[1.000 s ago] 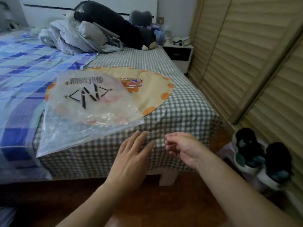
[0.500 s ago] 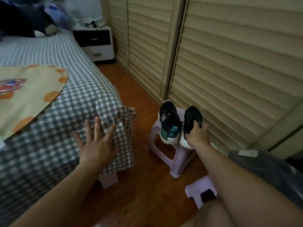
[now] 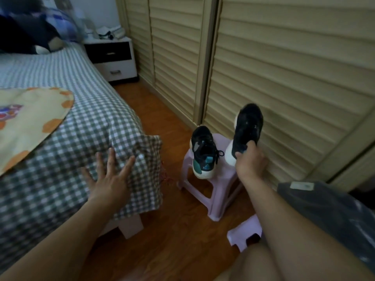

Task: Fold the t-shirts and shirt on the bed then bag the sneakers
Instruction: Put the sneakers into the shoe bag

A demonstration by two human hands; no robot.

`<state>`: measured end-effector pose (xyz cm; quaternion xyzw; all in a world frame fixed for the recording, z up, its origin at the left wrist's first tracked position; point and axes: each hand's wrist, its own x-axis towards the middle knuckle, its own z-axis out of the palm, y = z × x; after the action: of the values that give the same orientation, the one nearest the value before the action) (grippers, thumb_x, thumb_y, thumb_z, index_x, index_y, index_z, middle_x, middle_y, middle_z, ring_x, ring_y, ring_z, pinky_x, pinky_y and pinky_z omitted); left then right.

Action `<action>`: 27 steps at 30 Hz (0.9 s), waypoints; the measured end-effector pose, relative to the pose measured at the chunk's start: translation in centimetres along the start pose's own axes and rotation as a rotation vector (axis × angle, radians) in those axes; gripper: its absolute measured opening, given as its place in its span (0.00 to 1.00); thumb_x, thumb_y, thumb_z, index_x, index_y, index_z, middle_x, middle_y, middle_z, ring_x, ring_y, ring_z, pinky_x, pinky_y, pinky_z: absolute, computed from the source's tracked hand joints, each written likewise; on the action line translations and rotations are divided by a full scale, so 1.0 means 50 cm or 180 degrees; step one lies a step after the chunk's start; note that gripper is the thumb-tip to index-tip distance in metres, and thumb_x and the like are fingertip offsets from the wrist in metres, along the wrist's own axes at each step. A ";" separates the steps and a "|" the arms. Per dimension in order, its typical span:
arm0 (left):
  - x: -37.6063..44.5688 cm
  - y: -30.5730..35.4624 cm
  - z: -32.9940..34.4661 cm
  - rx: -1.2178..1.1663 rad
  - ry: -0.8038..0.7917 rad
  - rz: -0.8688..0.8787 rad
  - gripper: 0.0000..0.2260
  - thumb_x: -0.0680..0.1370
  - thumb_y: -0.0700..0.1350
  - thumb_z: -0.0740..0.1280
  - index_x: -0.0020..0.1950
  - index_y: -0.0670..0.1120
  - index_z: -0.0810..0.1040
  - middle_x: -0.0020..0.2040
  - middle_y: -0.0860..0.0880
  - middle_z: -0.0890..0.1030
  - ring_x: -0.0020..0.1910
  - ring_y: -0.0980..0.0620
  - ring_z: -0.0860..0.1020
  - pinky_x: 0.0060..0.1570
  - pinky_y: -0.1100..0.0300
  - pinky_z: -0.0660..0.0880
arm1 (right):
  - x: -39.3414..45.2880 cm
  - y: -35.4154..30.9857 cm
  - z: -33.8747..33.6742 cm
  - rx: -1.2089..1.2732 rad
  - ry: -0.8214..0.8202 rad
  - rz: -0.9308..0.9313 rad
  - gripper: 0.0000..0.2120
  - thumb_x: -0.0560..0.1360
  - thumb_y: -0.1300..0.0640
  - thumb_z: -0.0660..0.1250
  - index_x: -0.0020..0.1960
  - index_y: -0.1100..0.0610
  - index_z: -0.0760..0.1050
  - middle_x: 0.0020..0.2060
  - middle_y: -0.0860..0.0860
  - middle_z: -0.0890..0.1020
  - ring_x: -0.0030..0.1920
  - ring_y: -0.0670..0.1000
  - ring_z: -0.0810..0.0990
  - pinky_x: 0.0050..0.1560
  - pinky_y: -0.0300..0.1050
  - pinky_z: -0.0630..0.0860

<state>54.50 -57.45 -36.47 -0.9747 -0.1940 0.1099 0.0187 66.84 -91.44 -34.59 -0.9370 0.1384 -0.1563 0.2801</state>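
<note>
Two black sneakers with white soles are at the right of the bed. My right hand (image 3: 250, 161) grips the right sneaker (image 3: 247, 128) by its heel and holds it lifted, toe up, in front of the louvred doors. The left sneaker (image 3: 203, 151), with a teal patch, stands on a lilac plastic stool (image 3: 219, 191). My left hand (image 3: 110, 175) rests with spread fingers on the checked sheet at the corner of the bed (image 3: 81, 126). The plastic bag is out of view.
A yellow cloth with orange spots (image 3: 30, 118) lies on the bed. A white and black nightstand (image 3: 113, 57) stands by the bed head. Beige louvred wardrobe doors (image 3: 284, 78) line the right side. A second small lilac stool (image 3: 245, 234) sits on the wooden floor by my leg.
My view swung right from the bed and its plastic bag to the sneakers. My right hand reached the right sneaker, gripped it and raised it off the stool. My left hand stayed on the bed corner.
</note>
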 end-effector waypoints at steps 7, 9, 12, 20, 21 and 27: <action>-0.109 -0.032 -0.098 -0.0527 -0.0511 0.0996 0.28 0.82 0.57 0.63 0.80 0.65 0.58 0.83 0.50 0.40 0.82 0.44 0.40 0.79 0.43 0.48 | -0.133 -0.272 -0.124 0.0916 -0.0028 -0.1322 0.13 0.76 0.51 0.73 0.57 0.53 0.76 0.53 0.51 0.81 0.54 0.55 0.79 0.48 0.46 0.71; -0.203 -0.081 -0.105 -0.1086 -0.0189 0.1031 0.23 0.83 0.54 0.63 0.78 0.60 0.67 0.83 0.52 0.53 0.81 0.48 0.54 0.77 0.51 0.60 | -0.191 -0.352 -0.133 0.1229 -0.0344 -0.1773 0.12 0.75 0.51 0.75 0.53 0.55 0.76 0.46 0.49 0.79 0.47 0.53 0.77 0.44 0.47 0.71; -0.328 -0.211 -0.115 -0.1328 0.0743 0.0445 0.15 0.83 0.53 0.62 0.69 0.58 0.76 0.69 0.56 0.72 0.65 0.54 0.75 0.61 0.57 0.76 | -0.298 -0.465 -0.138 0.1740 -0.0944 -0.2269 0.11 0.75 0.50 0.74 0.50 0.51 0.74 0.46 0.47 0.80 0.46 0.51 0.79 0.43 0.48 0.77; -0.470 -0.621 -0.090 -0.0885 0.1725 -0.1243 0.10 0.79 0.50 0.70 0.59 0.50 0.81 0.55 0.49 0.81 0.57 0.44 0.77 0.53 0.49 0.75 | -0.546 -0.657 -0.132 0.2686 -0.2162 -0.2601 0.11 0.74 0.59 0.76 0.49 0.52 0.74 0.45 0.47 0.80 0.47 0.50 0.81 0.43 0.41 0.76; -0.474 -0.648 -0.077 -0.0773 0.1646 -0.1227 0.14 0.78 0.51 0.72 0.62 0.50 0.80 0.58 0.49 0.81 0.59 0.45 0.76 0.56 0.49 0.75 | -0.564 -0.656 -0.123 0.2802 -0.2325 -0.2537 0.11 0.74 0.60 0.76 0.49 0.53 0.74 0.46 0.47 0.80 0.47 0.48 0.81 0.43 0.41 0.77; -0.480 -0.712 -0.020 -0.0601 0.1825 -0.1007 0.12 0.73 0.48 0.78 0.55 0.50 0.84 0.54 0.49 0.83 0.55 0.43 0.78 0.50 0.47 0.75 | -0.614 -0.644 -0.071 0.3163 -0.3011 -0.2148 0.11 0.75 0.66 0.74 0.46 0.55 0.74 0.47 0.53 0.81 0.50 0.52 0.82 0.52 0.52 0.82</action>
<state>19.81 -33.72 -27.73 -0.9212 -0.3389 -0.1914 -0.0010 43.03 -56.58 -20.06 -0.6595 -0.3766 0.1406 0.6352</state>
